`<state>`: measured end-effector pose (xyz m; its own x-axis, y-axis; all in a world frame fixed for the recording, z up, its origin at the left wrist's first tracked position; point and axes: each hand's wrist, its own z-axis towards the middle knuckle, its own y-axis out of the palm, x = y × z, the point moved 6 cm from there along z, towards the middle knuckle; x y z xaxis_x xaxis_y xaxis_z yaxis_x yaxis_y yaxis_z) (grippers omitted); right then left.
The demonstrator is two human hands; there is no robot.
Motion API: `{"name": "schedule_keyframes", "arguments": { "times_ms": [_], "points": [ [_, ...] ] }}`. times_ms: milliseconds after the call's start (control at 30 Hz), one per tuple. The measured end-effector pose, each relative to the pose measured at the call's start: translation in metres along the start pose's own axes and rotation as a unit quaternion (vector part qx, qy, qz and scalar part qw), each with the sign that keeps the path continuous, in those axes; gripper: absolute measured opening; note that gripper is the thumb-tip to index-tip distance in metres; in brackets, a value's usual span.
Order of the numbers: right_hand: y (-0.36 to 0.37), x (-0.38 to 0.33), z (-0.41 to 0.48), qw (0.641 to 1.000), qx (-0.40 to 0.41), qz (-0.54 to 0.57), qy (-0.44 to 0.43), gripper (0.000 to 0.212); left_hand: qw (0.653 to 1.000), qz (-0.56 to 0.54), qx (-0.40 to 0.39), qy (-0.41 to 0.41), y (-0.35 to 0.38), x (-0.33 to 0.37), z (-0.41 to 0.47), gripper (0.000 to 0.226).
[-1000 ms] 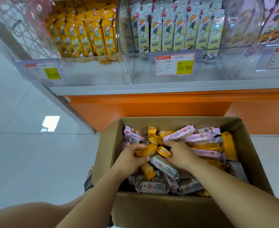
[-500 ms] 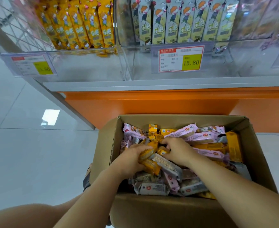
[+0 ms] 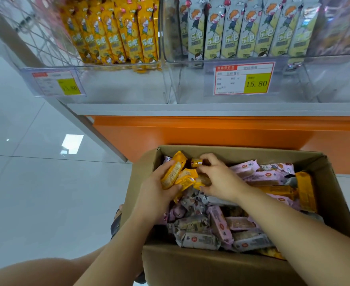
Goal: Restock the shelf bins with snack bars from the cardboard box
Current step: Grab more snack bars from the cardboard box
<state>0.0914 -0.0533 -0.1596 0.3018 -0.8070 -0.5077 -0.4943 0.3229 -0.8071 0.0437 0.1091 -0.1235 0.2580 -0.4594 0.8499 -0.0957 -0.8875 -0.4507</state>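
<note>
Head view: in the far left corner of the cardboard box (image 3: 335, 195) my left hand (image 3: 155, 190) grips two yellow snack bars (image 3: 173, 172) — my right hand (image 3: 219, 178), just beside, pinches another yellow bar (image 3: 204, 180) above the pink bars (image 3: 260, 176).

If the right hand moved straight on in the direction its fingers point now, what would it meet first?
The right hand would most likely meet the small yellow bar just ahead of its fingers, then the yellow bars that the left hand grips; depth is unclear.
</note>
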Motion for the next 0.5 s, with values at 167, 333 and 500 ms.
{"name": "schedule_keyframes", "arguments": {
  "times_ms": [167, 333, 500],
  "points": [
    [0.007, -0.004, 0.012, 0.996, -0.063, -0.047, -0.03, 0.078, 0.999, -0.023, 0.042, 0.014, -0.009, 0.006, -0.009, 0.063],
    [0.011, -0.005, 0.015, 0.993, -0.099, -0.066, 0.008, 0.088, 0.997, -0.046, 0.069, 0.01, -0.015, 0.009, -0.012, 0.056],
    [0.017, 0.007, 0.017, 0.993, -0.095, -0.012, 0.071, 0.088, 0.996, -0.047, 0.074, 0.0, -0.01, 0.005, -0.014, 0.058]
  ]
}}
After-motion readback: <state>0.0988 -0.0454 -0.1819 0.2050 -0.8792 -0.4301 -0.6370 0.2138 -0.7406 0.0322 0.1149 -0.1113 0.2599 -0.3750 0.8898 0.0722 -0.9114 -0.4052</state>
